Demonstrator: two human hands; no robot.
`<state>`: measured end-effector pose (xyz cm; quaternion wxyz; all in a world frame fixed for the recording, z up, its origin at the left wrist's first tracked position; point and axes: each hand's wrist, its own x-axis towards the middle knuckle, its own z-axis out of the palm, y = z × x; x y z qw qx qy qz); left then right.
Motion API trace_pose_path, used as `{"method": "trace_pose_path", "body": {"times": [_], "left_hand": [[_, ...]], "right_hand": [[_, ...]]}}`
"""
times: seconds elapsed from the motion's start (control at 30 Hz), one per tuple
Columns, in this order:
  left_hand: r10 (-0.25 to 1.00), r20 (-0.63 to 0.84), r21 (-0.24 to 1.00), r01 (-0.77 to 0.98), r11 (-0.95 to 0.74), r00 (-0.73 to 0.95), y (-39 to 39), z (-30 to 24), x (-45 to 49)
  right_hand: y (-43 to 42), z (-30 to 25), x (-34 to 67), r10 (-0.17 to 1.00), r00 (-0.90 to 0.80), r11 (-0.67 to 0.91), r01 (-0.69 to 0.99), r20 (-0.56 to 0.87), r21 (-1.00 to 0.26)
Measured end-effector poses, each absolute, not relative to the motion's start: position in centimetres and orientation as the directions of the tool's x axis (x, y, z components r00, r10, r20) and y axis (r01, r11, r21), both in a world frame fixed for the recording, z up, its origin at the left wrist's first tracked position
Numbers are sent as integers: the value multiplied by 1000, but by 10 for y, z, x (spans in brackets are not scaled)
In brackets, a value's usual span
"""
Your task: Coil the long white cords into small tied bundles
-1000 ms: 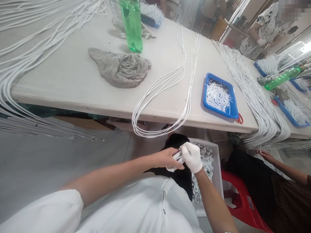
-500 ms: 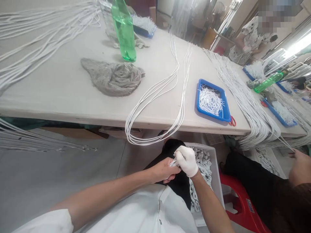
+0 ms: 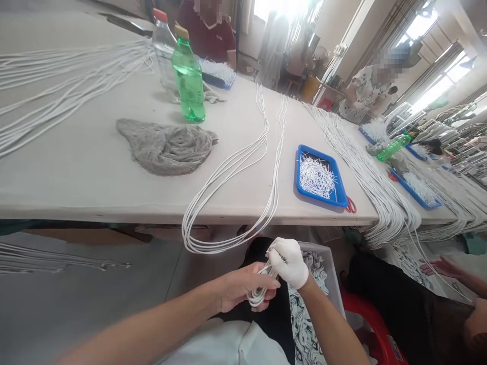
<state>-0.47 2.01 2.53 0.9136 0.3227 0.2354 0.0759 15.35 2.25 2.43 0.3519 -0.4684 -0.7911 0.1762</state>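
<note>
A small coiled bundle of white cable (image 3: 258, 296) is held between my two hands above my lap. My bare left hand (image 3: 239, 285) wraps its lower loops, the thumb lying across them. In a white glove, my right hand (image 3: 289, 263) is closed round the upper end of the same bundle, hiding that part. Ahead of them, several long white cables (image 3: 224, 177) lie in a loop on the table (image 3: 114, 197), the bend hanging over the front edge. Below my right hand stands a pale bin (image 3: 337, 276) full of coiled cable bundles (image 3: 306, 317).
A blue tray (image 3: 340, 195) holds white tie pieces; red-handled scissors (image 3: 350, 205) lie beside it. Left are a grey cloth (image 3: 167, 147) and a green bottle (image 3: 189, 86). Many cables (image 3: 357, 162) cover the table's right. A co-worker's hand (image 3: 441, 266) is at far right, near a red stool (image 3: 375, 319).
My left hand has opened its grip somewhat, so the bundle's lower loops now show. The camera view has tilted up. The co-worker's hand at right has moved away from the table's cables.
</note>
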Motion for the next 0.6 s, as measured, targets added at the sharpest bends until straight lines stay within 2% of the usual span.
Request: {"method": "trace_pose_path", "body": {"times": [0.1,0.2,0.23,0.3,0.37,0.43,0.5,0.6], "left_hand": [[360,-457,653,31,757,813,23,27,-1],[440,-505,671,17,741,742,25,26,2],[457,-521,667,11,745,721,25,25,2],[478,-561,646,-2,763,676,26,22,-2],[487,-602,623,-10,783,633,26,19,-7],[496,-600,638,3,770,628,24,14,-11],[514,-552,692,18,721,657,21,10,-14],[549,-517,729,3,684,657,17,4,-17]], "right_hand": [[25,34,148,866,-342,500,631,366,-593],[34,46,151,905,-352,415,611,237,-674],[41,50,157,928,-312,360,604,204,-711],[63,57,179,972,-125,232,638,199,-734],[94,63,211,960,129,66,756,247,-651],[131,67,243,928,284,-136,861,242,-491],[165,68,269,919,338,-237,883,201,-405],[202,65,286,927,356,-300,890,114,-344]]}}
